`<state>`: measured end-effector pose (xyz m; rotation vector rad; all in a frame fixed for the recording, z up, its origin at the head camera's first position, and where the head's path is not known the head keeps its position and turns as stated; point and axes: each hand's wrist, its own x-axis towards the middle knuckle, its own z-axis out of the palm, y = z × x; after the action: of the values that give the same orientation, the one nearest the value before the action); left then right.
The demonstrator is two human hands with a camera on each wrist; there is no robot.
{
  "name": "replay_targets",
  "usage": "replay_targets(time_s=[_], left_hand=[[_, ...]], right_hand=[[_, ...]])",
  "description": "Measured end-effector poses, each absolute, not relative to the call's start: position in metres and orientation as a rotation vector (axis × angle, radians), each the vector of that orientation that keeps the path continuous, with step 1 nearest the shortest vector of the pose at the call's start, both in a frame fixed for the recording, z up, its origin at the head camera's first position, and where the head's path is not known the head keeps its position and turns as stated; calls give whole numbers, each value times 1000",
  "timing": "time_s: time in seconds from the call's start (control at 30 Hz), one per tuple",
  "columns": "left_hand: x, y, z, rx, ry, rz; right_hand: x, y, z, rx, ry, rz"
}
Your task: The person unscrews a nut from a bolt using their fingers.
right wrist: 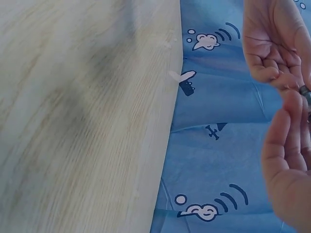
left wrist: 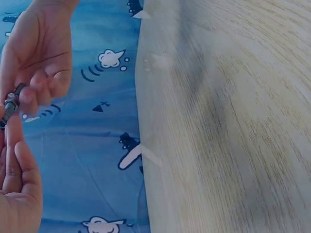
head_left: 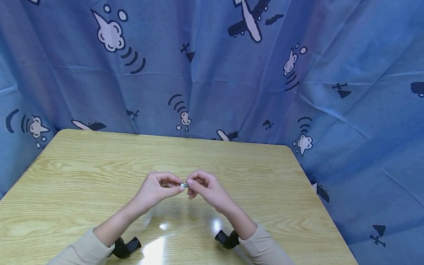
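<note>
A small silvery metal bolt (head_left: 184, 185) with a collar or nut round it is held between the two hands, above the table. My left hand (head_left: 153, 190) pinches its left end between thumb and fingertips. At the other end, my right hand (head_left: 209, 188) has thumb and forefinger on the bolt, its other fingers curled below. The left wrist view shows the bolt (left wrist: 10, 107) lengthwise, with a dark narrow end toward the right hand (left wrist: 41, 58). In the right wrist view the bolt (right wrist: 305, 92) is cut off by the frame's edge and partly hidden by fingers.
A light wood-grain table (head_left: 99, 162) lies beneath both hands. Behind it and on the right hangs a blue curtain (head_left: 212, 73) printed with planes and clouds. Black wrist mounts (head_left: 127, 248) sit under both forearms, close above the tabletop.
</note>
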<state>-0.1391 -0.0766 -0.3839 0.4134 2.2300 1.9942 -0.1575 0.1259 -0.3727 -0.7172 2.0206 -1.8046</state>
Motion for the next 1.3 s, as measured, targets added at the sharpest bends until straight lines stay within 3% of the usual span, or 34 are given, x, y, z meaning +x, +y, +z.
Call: replay_targets(time_s=[1.3], left_hand=[[-138,-76,-383,414,2230,1986]], right_hand=[[-156,131,-373,-705,1982,-1837]])
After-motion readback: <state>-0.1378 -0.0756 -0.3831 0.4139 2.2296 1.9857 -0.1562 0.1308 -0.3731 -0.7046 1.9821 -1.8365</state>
